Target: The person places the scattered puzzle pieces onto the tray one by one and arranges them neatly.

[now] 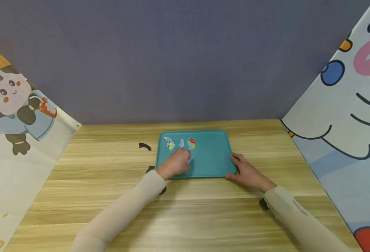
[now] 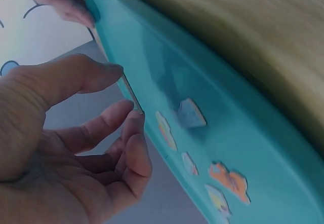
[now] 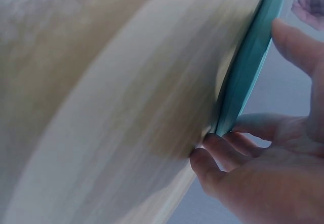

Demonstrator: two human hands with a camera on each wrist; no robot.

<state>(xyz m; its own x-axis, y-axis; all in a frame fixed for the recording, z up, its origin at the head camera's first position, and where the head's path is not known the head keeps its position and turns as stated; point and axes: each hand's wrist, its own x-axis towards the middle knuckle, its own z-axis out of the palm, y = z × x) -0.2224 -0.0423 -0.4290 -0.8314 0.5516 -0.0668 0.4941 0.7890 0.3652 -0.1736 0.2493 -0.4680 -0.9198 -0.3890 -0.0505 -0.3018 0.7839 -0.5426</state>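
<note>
My left hand (image 1: 177, 162) is over the left half of a teal tray (image 1: 210, 154). In the left wrist view, its thumb and fingertips pinch a thin flat piece (image 2: 132, 93), seen nearly edge-on. Close by on the tray lies a pale blue piece (image 2: 191, 113). An orange piece (image 2: 230, 181) shows in the left wrist view but is hidden by the hand from above. Along the tray's far side are a yellow-and-blue piece (image 1: 170, 143), a small pale piece (image 1: 181, 142) and a red-and-green piece (image 1: 191, 143). My right hand (image 1: 246, 171) grips the tray's near right corner, fingers at its rim.
On the wooden table (image 1: 109, 154), a dark curved piece (image 1: 145, 146) lies left of the tray. More dark pieces (image 1: 150, 169) show beside the left forearm, and another dark object (image 1: 263, 204) sits by the right sleeve. A grey wall (image 1: 185, 63) stands behind the table.
</note>
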